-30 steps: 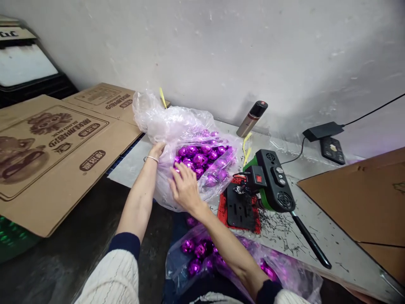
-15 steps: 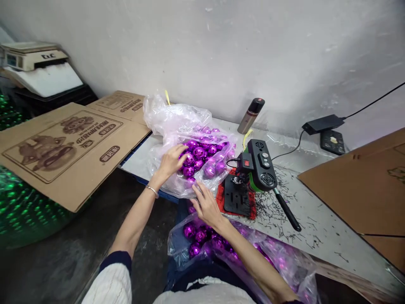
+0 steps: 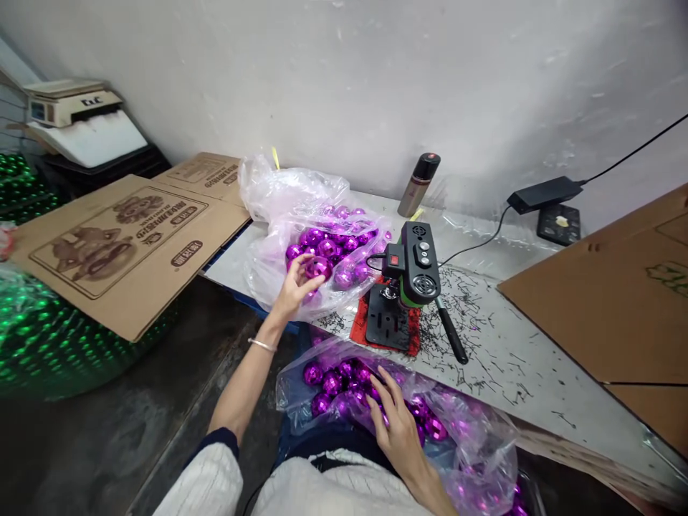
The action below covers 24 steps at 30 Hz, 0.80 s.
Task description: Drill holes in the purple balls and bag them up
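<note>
My left hand [image 3: 297,285] holds a shiny purple ball [image 3: 319,267] between thumb and fingers, over the open mouth of a clear plastic bag [image 3: 293,193] on the table. Several more purple balls [image 3: 338,244] lie inside that bag. My right hand [image 3: 395,423], its fingers apart, rests over a second clear bag [image 3: 484,437] of purple balls [image 3: 332,382] in front of my body. Between the bags and to the right, a black hand press [image 3: 422,265] with a lever stands on a red mat [image 3: 359,322].
Small dark pins [image 3: 484,337] are scattered over the grey table [image 3: 570,373]. A spray can [image 3: 419,185] and a black power adapter [image 3: 545,195] are near the wall. Cardboard sheets [image 3: 123,244] lie left, a carton [image 3: 618,308] right. Green balls in a bag [image 3: 69,351] sit lower left.
My left hand has picked up a purple ball from the far bag. My right hand has moved off that bag's edge, down and right to the near bag. The view has shifted slightly.
</note>
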### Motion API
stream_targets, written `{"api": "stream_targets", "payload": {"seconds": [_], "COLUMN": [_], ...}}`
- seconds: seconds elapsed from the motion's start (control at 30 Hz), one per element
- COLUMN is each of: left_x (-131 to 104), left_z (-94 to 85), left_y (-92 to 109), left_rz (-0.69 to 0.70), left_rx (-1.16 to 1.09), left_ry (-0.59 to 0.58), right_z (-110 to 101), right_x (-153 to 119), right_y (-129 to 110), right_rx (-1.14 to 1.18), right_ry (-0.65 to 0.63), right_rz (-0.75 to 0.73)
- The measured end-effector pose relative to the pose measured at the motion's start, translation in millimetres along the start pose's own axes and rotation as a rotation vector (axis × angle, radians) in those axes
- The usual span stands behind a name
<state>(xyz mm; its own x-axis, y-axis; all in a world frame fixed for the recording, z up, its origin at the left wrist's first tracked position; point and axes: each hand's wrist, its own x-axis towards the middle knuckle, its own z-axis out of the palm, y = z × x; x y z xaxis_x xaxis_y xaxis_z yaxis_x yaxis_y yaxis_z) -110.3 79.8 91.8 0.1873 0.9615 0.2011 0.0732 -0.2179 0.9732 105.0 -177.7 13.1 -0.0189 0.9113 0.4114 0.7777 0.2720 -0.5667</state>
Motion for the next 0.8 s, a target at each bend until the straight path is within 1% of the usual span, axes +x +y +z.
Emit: {"api": "stream_targets", "payload": {"seconds": [0.07, 0.13, 0.2, 0.23, 0.3, 0.37, 0.4, 0.43, 0.5, 0.57, 0.67, 0.73, 0.8], "left_x": [-25.0, -44.9, -61.7, -70.4, -90.4, -113.2, -124.2, -134.1, -148.5, -155.5, -156.5, -152.3, -142.5], "left_z": [22.2, 44.2, 62.8, 70.6, 84.3, 96.2, 101.3, 105.8, 112.5, 115.8, 116.7, 116.8, 117.7], "left_y": [0.5, 1.0, 2.2, 3.1, 5.8, 9.2, 11.0, 12.6, 15.2, 16.7, 15.3, 10.4, 2.1], "left_rz": [-0.030, -0.073, -0.109, -0.117, -0.116, -0.100, -0.092, -0.086, -0.072, -0.051, -0.038, -0.076, -0.136], "left_rx": [-0.115, -0.135, -0.120, -0.106, -0.063, 0.002, 0.039, 0.073, 0.123, 0.144, 0.149, 0.140, 0.098], "left_ry": [0.005, -0.008, -0.033, -0.048, -0.094, -0.188, -0.242, -0.289, -0.350, -0.367, -0.360, -0.300, -0.194], "right_z": [2.2, 3.1, 2.1, 0.9, -1.8, -4.0, -4.7, -5.2, -5.9, -6.6, -8.5, -9.8, -10.6], "right_x": [2.2, 3.4, 3.3, 3.3, 4.5, 8.0, 10.5, 13.1, 18.2, 21.9, 24.6, 24.9, 23.7], "right_y": [-1.5, -3.4, -4.5, -4.7, -4.9, -5.2, -5.5, -6.0, -7.7, -9.8, -12.0, -12.3, -12.2], "right_rx": [0.061, 0.149, 0.271, 0.353, 0.572, 0.818, 0.927, 1.018, 1.151, 1.232, 1.277, 1.269, 1.240], "right_ry": [0.006, -0.012, -0.029, -0.029, -0.016, 0.024, 0.054, 0.088, 0.151, 0.177, 0.153, 0.125, 0.105], "right_rz": [0.017, 0.032, 0.103, 0.173, 0.375, 0.598, 0.686, 0.753, 0.830, 0.862, 0.872, 0.881, 0.898]}}
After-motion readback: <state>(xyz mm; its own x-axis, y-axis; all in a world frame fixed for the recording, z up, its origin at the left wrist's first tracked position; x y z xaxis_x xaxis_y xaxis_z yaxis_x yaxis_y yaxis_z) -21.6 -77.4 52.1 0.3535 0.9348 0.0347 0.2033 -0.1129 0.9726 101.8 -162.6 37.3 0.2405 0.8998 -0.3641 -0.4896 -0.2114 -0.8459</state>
